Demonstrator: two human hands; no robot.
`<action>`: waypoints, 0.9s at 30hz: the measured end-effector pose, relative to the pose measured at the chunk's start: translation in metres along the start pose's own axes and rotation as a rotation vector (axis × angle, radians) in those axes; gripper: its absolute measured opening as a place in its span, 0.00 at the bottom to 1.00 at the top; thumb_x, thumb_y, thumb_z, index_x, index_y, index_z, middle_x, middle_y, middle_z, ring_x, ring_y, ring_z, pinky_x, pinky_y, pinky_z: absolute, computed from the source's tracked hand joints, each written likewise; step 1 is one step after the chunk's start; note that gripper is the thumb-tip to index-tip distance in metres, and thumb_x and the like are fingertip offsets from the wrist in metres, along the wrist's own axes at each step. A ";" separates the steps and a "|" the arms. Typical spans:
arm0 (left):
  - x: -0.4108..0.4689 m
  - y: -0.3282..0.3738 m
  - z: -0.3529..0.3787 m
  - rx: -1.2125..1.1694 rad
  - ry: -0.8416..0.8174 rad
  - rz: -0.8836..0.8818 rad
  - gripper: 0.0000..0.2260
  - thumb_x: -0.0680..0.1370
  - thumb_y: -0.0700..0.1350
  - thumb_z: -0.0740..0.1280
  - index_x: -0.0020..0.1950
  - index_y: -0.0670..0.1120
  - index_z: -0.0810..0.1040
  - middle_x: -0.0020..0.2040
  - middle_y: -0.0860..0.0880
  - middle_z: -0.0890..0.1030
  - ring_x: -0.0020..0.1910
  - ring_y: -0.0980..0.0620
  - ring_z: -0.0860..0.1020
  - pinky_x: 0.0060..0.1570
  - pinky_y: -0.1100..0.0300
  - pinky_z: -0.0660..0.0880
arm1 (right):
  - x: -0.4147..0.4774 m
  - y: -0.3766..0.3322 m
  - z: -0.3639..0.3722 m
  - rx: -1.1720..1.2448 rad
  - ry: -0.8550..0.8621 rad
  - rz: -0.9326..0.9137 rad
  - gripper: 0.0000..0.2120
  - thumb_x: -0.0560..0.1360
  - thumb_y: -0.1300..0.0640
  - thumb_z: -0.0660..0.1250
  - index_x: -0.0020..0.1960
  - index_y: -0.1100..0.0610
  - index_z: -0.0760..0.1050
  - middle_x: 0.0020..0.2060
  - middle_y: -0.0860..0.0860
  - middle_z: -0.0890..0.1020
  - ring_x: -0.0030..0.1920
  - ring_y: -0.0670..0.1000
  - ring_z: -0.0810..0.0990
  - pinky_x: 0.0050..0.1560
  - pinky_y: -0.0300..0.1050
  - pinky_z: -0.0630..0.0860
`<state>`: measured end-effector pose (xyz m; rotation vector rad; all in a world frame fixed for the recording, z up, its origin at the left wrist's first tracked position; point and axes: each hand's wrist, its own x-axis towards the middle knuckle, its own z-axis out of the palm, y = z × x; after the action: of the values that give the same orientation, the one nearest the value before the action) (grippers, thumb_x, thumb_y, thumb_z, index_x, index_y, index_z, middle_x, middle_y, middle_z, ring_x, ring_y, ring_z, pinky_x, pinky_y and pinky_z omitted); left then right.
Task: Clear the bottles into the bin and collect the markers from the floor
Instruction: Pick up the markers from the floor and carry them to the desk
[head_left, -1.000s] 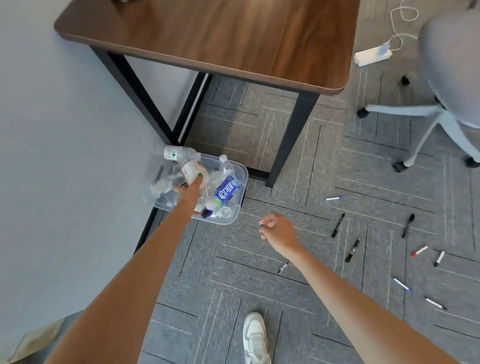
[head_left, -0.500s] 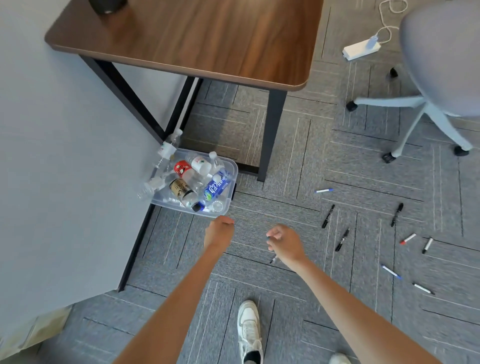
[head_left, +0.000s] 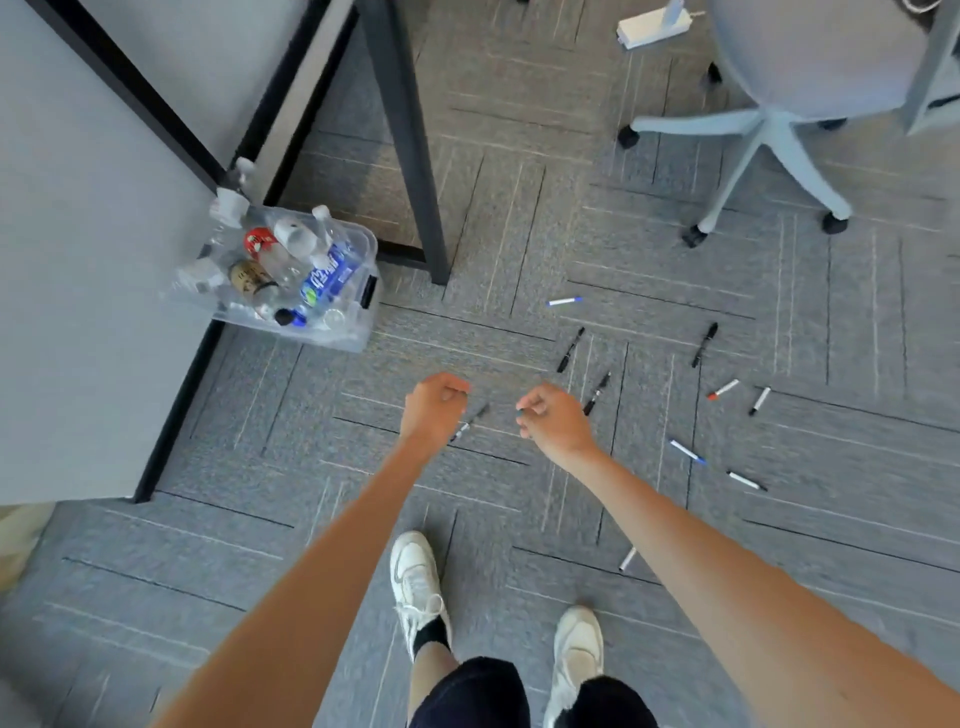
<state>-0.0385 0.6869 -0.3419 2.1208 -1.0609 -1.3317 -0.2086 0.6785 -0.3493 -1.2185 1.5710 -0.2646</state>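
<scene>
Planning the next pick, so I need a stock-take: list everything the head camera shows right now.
bin: one, clear, against the partition, left
bottles: several, clear, with blue, red and brown labels, in the bin; one at its far corner, in or out unclear
markers: about ten, black or white, some with blue or red caps, scattered right of the bin; one partly behind the left hand
table leg: one, black, top centre
chair: one, grey, top right
power strip: one, white, top edge
partition: one, grey, left
shoes: two, white, bottom centre
left hand: loosely curled, holds nothing
right hand: curled, small dark tip at its fingers, cannot tell what
</scene>
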 end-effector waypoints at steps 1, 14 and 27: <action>0.001 -0.007 0.016 0.009 -0.007 0.010 0.08 0.77 0.37 0.63 0.46 0.48 0.79 0.42 0.45 0.81 0.42 0.48 0.77 0.37 0.60 0.70 | -0.001 0.016 -0.004 0.004 0.010 0.001 0.12 0.76 0.63 0.63 0.39 0.48 0.72 0.44 0.54 0.80 0.47 0.58 0.82 0.53 0.58 0.79; 0.144 -0.204 0.193 0.316 0.152 0.181 0.11 0.79 0.36 0.60 0.54 0.48 0.78 0.52 0.49 0.83 0.50 0.45 0.80 0.45 0.54 0.77 | 0.135 0.268 0.042 -0.126 0.134 -0.074 0.07 0.78 0.60 0.63 0.45 0.49 0.74 0.49 0.53 0.82 0.49 0.54 0.83 0.53 0.52 0.79; 0.274 -0.317 0.256 0.613 0.424 0.308 0.13 0.79 0.44 0.65 0.62 0.40 0.72 0.61 0.41 0.72 0.62 0.42 0.69 0.60 0.46 0.71 | 0.259 0.349 0.078 -0.384 0.264 -0.277 0.06 0.80 0.61 0.61 0.54 0.57 0.76 0.49 0.48 0.78 0.37 0.50 0.80 0.43 0.45 0.79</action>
<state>-0.0765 0.6808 -0.8314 2.3593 -1.6538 -0.4037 -0.3121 0.6608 -0.7783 -1.7644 1.7279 -0.3212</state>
